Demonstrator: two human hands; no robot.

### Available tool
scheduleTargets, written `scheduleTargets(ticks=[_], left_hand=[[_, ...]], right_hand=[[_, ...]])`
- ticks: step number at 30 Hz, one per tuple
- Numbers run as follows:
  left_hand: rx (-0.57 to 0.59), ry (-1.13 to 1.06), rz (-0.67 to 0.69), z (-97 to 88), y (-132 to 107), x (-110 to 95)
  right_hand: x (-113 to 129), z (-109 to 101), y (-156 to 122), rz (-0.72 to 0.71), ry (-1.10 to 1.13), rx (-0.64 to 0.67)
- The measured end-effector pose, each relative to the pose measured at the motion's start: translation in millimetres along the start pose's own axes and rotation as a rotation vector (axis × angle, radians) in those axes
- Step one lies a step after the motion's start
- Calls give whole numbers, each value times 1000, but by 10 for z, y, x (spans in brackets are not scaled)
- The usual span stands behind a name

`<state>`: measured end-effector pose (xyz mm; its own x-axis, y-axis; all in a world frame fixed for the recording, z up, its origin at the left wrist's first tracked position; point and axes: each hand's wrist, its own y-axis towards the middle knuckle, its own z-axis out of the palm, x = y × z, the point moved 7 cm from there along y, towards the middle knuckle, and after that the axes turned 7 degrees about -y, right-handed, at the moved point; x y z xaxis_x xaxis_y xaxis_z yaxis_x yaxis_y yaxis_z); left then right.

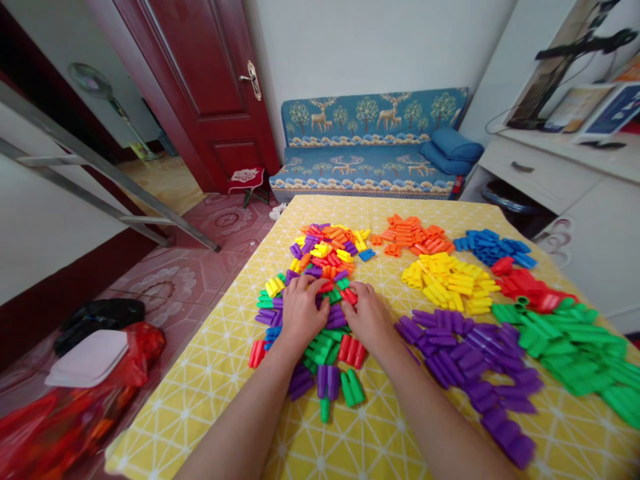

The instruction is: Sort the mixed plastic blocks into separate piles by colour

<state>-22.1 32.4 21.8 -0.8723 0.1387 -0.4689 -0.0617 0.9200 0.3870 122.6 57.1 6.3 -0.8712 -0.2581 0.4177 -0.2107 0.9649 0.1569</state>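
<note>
A mixed heap of bullet-shaped plastic building blocks (323, 347) in several colours lies in front of me on the table. My left hand (304, 310) reaches into it, thumb and forefinger closed about a red block (326, 287). Close beside it, my right hand (367, 313) has its bent fingertips on another red block (349, 296). Both hands rest low over the heap, and their palms are hidden. Nearer to me lie a red block group (353, 351), a purple one (328, 381) and a green one (353, 388).
Sorted piles of orange (413, 233), yellow (450, 281), blue (493, 248), red (533, 288), purple (465, 353) and green blocks (575, 343) cover the right side. The yellow tablecloth (200, 400) ends at the left above red bags (100, 413). A blue sofa (370, 160) stands beyond.
</note>
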Motion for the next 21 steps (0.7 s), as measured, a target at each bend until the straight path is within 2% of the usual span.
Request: scheduleTargets(ticks=[6, 12, 17, 21], left_hand=[[33, 35, -31, 33, 6, 7], [52, 94, -40, 41, 12, 15], [100, 52, 22, 44, -8, -6], [164, 66, 45, 54, -22, -33]], right_hand=[[-34, 19, 93, -34, -16, -46], [-74, 146, 152, -55, 229, -2], [-6, 162, 123, -74, 237, -17], [19, 201, 114, -116, 271, 20]])
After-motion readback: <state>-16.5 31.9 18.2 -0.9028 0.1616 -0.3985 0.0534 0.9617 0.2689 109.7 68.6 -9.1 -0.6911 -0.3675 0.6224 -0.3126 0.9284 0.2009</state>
